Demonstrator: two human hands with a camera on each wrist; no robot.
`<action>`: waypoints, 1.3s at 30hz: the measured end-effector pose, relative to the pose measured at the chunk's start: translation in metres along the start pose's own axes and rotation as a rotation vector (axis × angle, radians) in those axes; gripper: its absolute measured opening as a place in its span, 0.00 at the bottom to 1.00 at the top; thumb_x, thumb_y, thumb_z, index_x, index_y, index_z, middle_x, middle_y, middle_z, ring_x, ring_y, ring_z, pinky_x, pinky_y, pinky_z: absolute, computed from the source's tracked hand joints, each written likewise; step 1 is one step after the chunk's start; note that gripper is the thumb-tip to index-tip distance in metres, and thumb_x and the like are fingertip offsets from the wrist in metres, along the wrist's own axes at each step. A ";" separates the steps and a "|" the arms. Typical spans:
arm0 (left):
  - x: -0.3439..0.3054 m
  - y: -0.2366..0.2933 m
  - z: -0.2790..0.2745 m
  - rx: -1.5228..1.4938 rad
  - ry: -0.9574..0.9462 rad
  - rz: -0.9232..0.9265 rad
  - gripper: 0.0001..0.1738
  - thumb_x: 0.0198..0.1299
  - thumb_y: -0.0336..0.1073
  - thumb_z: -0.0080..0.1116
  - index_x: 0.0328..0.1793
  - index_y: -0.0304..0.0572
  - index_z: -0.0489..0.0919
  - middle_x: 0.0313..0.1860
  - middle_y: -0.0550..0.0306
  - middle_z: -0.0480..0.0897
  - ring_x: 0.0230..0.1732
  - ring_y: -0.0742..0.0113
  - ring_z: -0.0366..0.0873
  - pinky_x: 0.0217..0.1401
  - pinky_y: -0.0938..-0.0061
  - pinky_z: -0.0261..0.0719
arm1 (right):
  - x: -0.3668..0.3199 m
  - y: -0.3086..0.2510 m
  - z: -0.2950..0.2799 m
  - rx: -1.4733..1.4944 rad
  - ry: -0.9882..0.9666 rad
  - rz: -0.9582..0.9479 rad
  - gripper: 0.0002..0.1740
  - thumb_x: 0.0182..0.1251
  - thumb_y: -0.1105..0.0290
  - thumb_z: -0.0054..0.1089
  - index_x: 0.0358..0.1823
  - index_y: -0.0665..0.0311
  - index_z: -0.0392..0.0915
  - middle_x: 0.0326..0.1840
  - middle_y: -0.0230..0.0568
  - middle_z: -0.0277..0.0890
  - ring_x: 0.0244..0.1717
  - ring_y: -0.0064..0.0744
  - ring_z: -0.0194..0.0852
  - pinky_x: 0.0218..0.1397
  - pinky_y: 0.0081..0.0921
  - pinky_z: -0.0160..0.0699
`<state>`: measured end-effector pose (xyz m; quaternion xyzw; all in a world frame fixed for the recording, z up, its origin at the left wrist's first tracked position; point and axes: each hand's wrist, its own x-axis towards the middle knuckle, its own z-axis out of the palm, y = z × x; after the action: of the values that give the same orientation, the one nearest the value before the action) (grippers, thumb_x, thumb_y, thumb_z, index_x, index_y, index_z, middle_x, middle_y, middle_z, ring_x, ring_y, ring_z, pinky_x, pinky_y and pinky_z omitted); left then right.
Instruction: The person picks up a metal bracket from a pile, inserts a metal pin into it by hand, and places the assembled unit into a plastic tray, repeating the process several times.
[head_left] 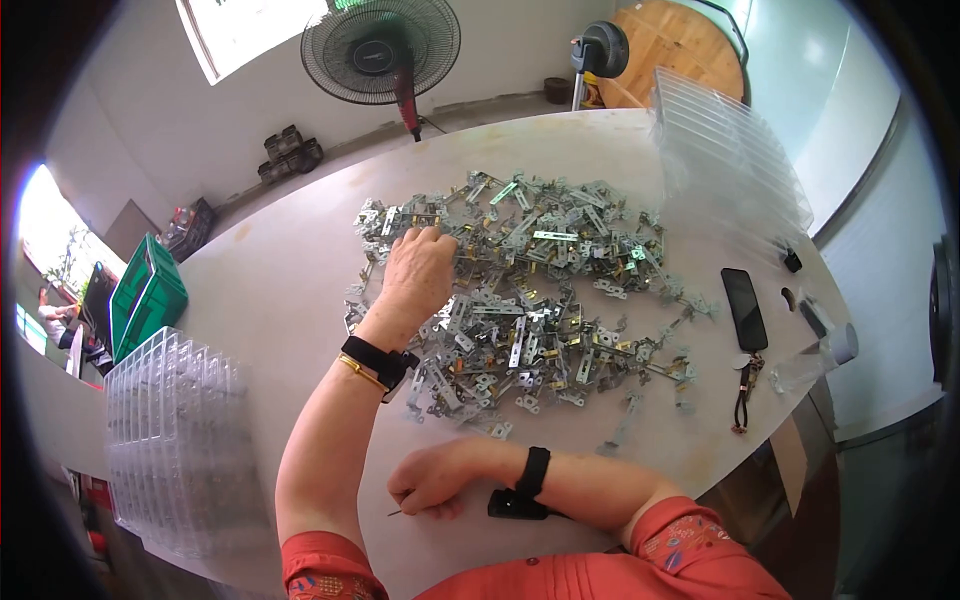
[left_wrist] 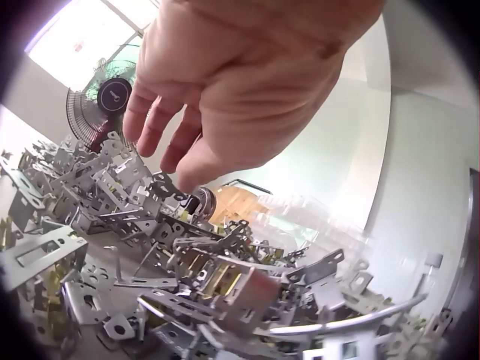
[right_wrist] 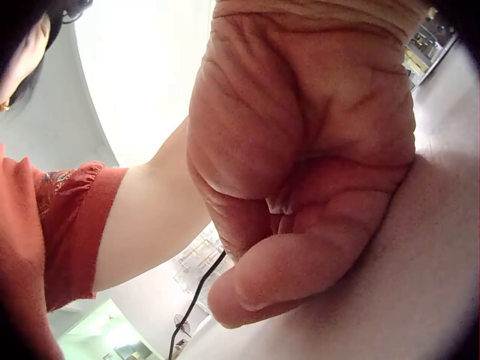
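Table: pale and big, with a round edge. The table [head_left: 300, 230] bears the pile, and the clock's middle is there, with 12 on the side far from the person.
Pile: lots of small metal bits. The pile [head_left: 545, 265] sits at the clock's middle, mostly grey with some yellow, the bits lying every which way.
Left trays: clear and stacked up. The left trays [head_left: 180, 440] stand at 8 o'clock.
Right trays: clear too. The right trays [head_left: 730, 150] are at 2 o'clock, by the table's edge.
Fan: the fan [head_left: 372, 58] stands past the table at 11 o'clock.
Crate: the green crate [head_left: 150, 295] is at 9 o'clock.
Right hand: the right hand [head_left: 437, 480] is at 7 o'clock, low at the table. Its fingers are curled in tight, holding a thin stick.
Left hand: the left hand [head_left: 418, 270] is at 10 o'clock, over the pile. Its fingers point down, the tips close to the bits. I cannot tell if it pinches one.
Bottle: the clear bottle [head_left: 815, 363] lies at 3 o'clock.
Phone: the black phone [head_left: 742, 308] lies at 3 o'clock, nearer the pile.
Stick: the thin stick [head_left: 394, 513] pokes out at the right hand's 8 o'clock.
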<state>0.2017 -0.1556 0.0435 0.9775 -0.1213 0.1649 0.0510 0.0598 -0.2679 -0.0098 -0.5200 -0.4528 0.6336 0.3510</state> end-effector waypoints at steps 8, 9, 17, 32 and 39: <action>-0.010 -0.008 0.004 0.018 0.012 0.064 0.08 0.56 0.28 0.64 0.42 0.41 0.80 0.44 0.50 0.80 0.53 0.48 0.78 0.57 0.57 0.76 | -0.002 -0.004 0.001 -0.004 -0.009 -0.001 0.08 0.67 0.74 0.54 0.38 0.74 0.77 0.27 0.46 0.83 0.23 0.35 0.85 0.25 0.29 0.85; -0.012 -0.009 0.005 0.025 -0.007 0.052 0.09 0.53 0.27 0.64 0.41 0.40 0.80 0.44 0.49 0.80 0.53 0.48 0.78 0.57 0.56 0.75 | -0.002 -0.004 0.000 -0.003 -0.009 -0.002 0.08 0.67 0.74 0.54 0.38 0.74 0.77 0.27 0.46 0.83 0.23 0.35 0.85 0.25 0.29 0.85; -0.041 -0.001 -0.021 -0.277 0.011 -0.046 0.07 0.60 0.29 0.62 0.43 0.39 0.80 0.43 0.48 0.81 0.46 0.44 0.80 0.49 0.55 0.78 | 0.000 -0.002 0.001 -0.001 -0.002 0.001 0.08 0.68 0.74 0.54 0.37 0.74 0.77 0.27 0.46 0.83 0.24 0.35 0.86 0.25 0.29 0.85; -0.090 -0.003 -0.052 -0.917 0.073 -0.157 0.14 0.70 0.25 0.56 0.60 0.36 0.78 0.51 0.52 0.86 0.53 0.69 0.83 0.52 0.74 0.81 | -0.006 -0.008 0.004 -0.047 0.029 0.044 0.11 0.73 0.67 0.51 0.39 0.69 0.77 0.27 0.38 0.81 0.25 0.29 0.83 0.29 0.27 0.83; -0.120 -0.045 -0.036 -0.405 0.076 -0.401 0.10 0.64 0.31 0.62 0.48 0.32 0.80 0.41 0.49 0.85 0.40 0.63 0.84 0.46 0.69 0.81 | -0.005 -0.006 0.002 -0.046 0.024 -0.010 0.11 0.70 0.70 0.52 0.38 0.73 0.77 0.28 0.43 0.83 0.24 0.33 0.85 0.27 0.28 0.85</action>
<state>0.0921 -0.0804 0.0347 0.9449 0.0461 0.1606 0.2815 0.0583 -0.2709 -0.0025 -0.5333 -0.4657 0.6150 0.3472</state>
